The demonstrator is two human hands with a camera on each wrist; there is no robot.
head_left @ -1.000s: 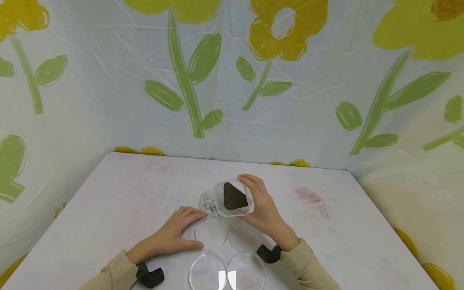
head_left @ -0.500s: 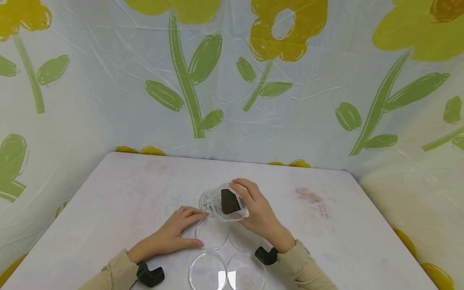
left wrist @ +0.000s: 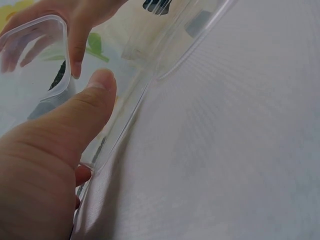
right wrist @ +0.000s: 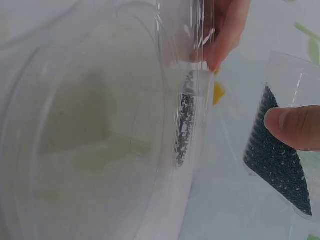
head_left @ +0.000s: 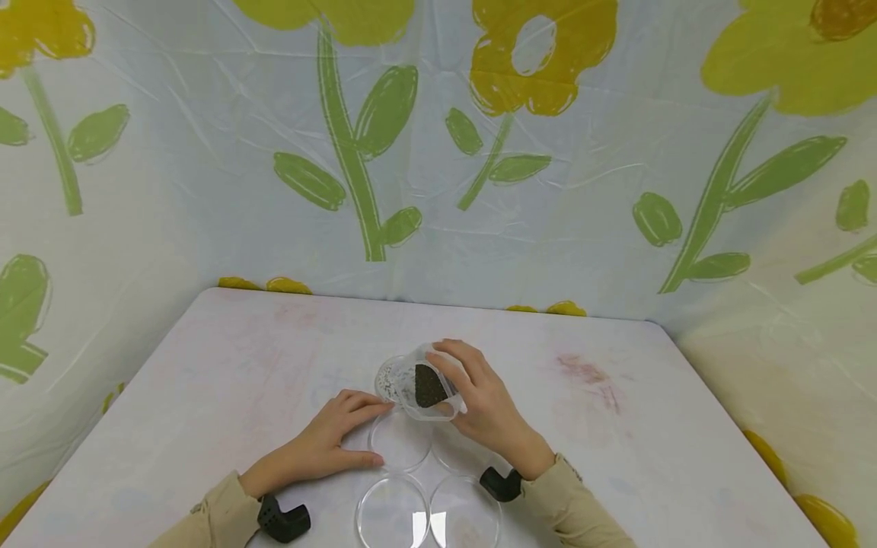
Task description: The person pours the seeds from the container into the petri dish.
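Note:
My right hand [head_left: 492, 407] holds a clear plastic container [head_left: 433, 413], tipped left over a round clear dish [head_left: 384, 380] at the back. Inside the container, small black seeds [right wrist: 280, 155] flecked with a few pale ones have slid into a slanted heap; the thumb [right wrist: 292, 125] lies against the wall. Dark and white grains [right wrist: 185, 125] cover the back dish's bottom. My left hand [head_left: 329, 440] rests on the table with fingers extended, fingertips between the back dish and a nearer clear dish [head_left: 400, 443], its thumb [left wrist: 85, 107] at the nearer dish's rim.
Two more clear dishes, a front left dish [head_left: 393, 514] and a front right dish [head_left: 466, 514], lie nearest me, with another dish [head_left: 455, 449] under the right wrist. A black wrist device [head_left: 284, 524] sits by each sleeve. The pale table [head_left: 582, 441] meets a flowered cloth [head_left: 438, 251].
My right hand has moved slightly left and tipped the container further over the back dish, so less of the seeds shows. The left hand has stayed in place.

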